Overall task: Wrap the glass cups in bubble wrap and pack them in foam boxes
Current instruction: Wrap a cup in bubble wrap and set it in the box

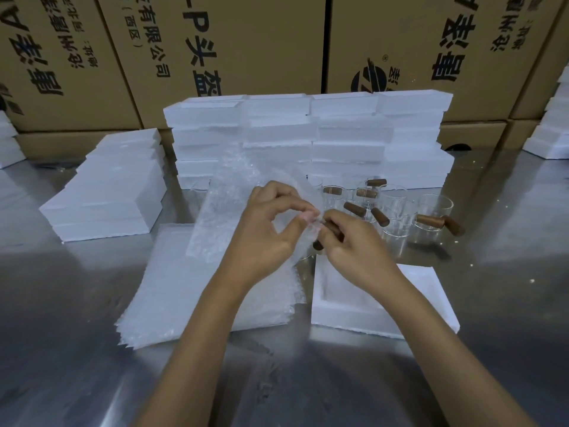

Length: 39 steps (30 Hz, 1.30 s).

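Observation:
My left hand (271,229) pinches a sheet of bubble wrap (221,208) that hangs lifted over the table. My right hand (351,241) grips a glass cup by its brown wooden handle (320,241); the cup's glass body is mostly hidden behind the wrap and my hands. Both hands meet at the wrap's edge above an open foam box (431,303). A stack of flat bubble wrap sheets (172,288) lies to the left of that box. Several glass cups with wooden handles (400,211) stand behind my right hand.
Stacks of white foam boxes (308,134) form a wall at the back, with another pile of foam pieces (107,195) at the left. Large cardboard cartons (246,41) stand behind. More foam (551,134) sits at the far right on the steel table (308,380).

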{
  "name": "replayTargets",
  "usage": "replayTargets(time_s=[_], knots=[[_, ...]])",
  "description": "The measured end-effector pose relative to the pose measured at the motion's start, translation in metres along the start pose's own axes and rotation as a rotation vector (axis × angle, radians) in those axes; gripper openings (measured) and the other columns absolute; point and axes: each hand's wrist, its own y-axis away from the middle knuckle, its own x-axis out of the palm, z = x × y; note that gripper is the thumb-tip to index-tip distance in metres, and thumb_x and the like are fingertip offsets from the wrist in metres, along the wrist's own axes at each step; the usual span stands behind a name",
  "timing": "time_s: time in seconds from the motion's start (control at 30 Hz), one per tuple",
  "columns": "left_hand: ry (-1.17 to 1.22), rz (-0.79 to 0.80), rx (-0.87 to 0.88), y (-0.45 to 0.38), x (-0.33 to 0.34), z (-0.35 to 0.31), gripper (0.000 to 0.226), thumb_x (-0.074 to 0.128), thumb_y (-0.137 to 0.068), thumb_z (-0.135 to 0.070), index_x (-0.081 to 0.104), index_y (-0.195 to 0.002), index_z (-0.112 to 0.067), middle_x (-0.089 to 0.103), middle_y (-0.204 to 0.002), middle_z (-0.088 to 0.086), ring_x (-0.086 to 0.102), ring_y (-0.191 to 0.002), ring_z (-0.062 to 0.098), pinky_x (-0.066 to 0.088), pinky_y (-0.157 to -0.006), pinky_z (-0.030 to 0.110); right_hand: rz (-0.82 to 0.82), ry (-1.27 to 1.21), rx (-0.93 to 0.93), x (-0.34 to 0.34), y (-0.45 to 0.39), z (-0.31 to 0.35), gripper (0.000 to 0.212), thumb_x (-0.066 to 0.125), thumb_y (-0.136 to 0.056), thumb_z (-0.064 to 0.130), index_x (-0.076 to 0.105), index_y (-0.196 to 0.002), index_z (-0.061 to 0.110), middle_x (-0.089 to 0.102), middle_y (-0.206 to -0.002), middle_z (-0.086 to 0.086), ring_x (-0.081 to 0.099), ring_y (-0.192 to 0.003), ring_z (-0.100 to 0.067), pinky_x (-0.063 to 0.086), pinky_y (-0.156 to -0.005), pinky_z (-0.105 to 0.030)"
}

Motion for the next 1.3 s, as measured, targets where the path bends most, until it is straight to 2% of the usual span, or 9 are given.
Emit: replayTargets(time_s=[0.2, 0.37, 0.43, 0.6, 0.73, 0.9, 1.07, 1.17, 1.3], knots=[[0.02, -0.341, 0.06, -0.001, -0.001, 0.0, 0.025, 0.059, -0.098, -0.011, 0.064, -0.119, -0.023, 0.054, -0.123, -0.005, 0.053, -0.114, 0.004, 0.046, -0.09, 0.018, 0.173, -0.743, 0.31, -0.01, -0.003, 0.005, 0.037, 0.052, -0.101, 0.03, 0.07, -0.069, 0.028, 0.037, -0.058, 0.007, 0.028, -0.053, -0.01, 0.016, -0.053, -0.028], [0.074, -0.341, -0.135, -0.005, -0.005, 0.011, 0.049, 0.067, -0.088, -0.053, 0.049, -0.131, -0.039, 0.046, -0.13, -0.025, 0.042, -0.125, -0.003, 0.035, -0.102, 0.014, 0.334, -0.981, 0.338, -0.016, -0.004, -0.001, 0.032, 0.049, -0.102, 0.03, 0.068, -0.079, 0.019, 0.034, -0.062, 0.002, 0.025, -0.051, -0.01, 0.015, -0.046, -0.025], [0.043, -0.281, -0.16, -0.004, -0.002, 0.015, 0.063, 0.067, -0.082, -0.064, 0.043, -0.135, -0.041, 0.04, -0.133, -0.029, 0.035, -0.13, -0.004, 0.03, -0.109, 0.023, 0.334, -0.928, 0.352, -0.012, -0.003, 0.0, 0.026, 0.051, -0.101, 0.028, 0.064, -0.081, 0.016, 0.037, -0.06, 0.002, 0.026, -0.049, -0.01, 0.016, -0.044, -0.024], [-0.246, -0.142, -0.115, 0.002, 0.015, 0.014, 0.089, 0.06, -0.077, -0.075, 0.025, -0.15, -0.038, 0.018, -0.161, -0.006, 0.008, -0.15, 0.013, 0.011, -0.122, 0.053, 0.142, -0.68, 0.416, 0.002, -0.004, 0.005, 0.028, 0.053, -0.098, 0.015, 0.062, -0.072, 0.02, 0.049, -0.053, 0.004, 0.038, -0.041, -0.005, 0.026, -0.039, -0.018], [-0.173, -0.234, -0.019, 0.0, 0.011, 0.008, 0.081, 0.06, -0.078, -0.075, 0.029, -0.147, -0.045, 0.027, -0.157, -0.017, 0.019, -0.147, 0.006, 0.018, -0.12, 0.044, 0.058, -0.705, 0.365, -0.002, -0.005, 0.002, 0.022, 0.053, -0.098, 0.019, 0.067, -0.081, 0.019, 0.046, -0.051, 0.008, 0.037, -0.044, -0.005, 0.024, -0.04, -0.019], [0.131, -0.512, -0.225, -0.005, -0.015, 0.017, 0.061, 0.059, -0.092, -0.057, 0.035, -0.145, -0.038, 0.039, -0.145, -0.022, 0.036, -0.136, 0.002, 0.036, -0.114, 0.039, 0.401, -0.632, 0.188, -0.03, -0.004, -0.013, 0.028, 0.052, -0.102, 0.03, 0.073, -0.096, 0.012, 0.043, -0.064, 0.004, 0.033, -0.055, -0.009, 0.025, -0.047, -0.021], [0.338, -0.092, -0.587, -0.004, -0.034, 0.032, 0.091, 0.069, -0.071, -0.072, 0.033, -0.149, -0.04, 0.053, -0.139, -0.008, 0.057, -0.118, 0.008, 0.046, -0.098, 0.029, 0.393, -0.688, 0.155, -0.034, -0.004, -0.018, 0.028, 0.052, -0.101, 0.031, 0.072, -0.098, 0.012, 0.044, -0.067, 0.005, 0.034, -0.057, -0.009, 0.026, -0.048, -0.021], [0.297, 0.072, -0.567, -0.001, -0.028, 0.033, 0.1, 0.067, -0.06, -0.08, 0.034, -0.147, -0.044, 0.05, -0.142, -0.009, 0.05, -0.127, 0.011, 0.04, -0.1, 0.031, 0.418, -0.666, 0.154, -0.036, -0.003, -0.019, 0.026, 0.053, -0.1, 0.03, 0.074, -0.095, 0.016, 0.046, -0.068, 0.004, 0.034, -0.058, -0.01, 0.028, -0.047, -0.02], [0.245, 0.089, -0.506, -0.002, -0.028, 0.035, 0.099, 0.065, -0.058, -0.083, 0.03, -0.146, -0.054, 0.035, -0.147, -0.022, 0.033, -0.133, -0.002, 0.029, -0.102, 0.028, 0.319, -0.689, 0.193, -0.037, -0.004, -0.015, 0.026, 0.053, -0.101, 0.029, 0.072, -0.095, 0.012, 0.053, -0.069, 0.0, 0.038, -0.053, -0.012, 0.031, -0.045, -0.021]])
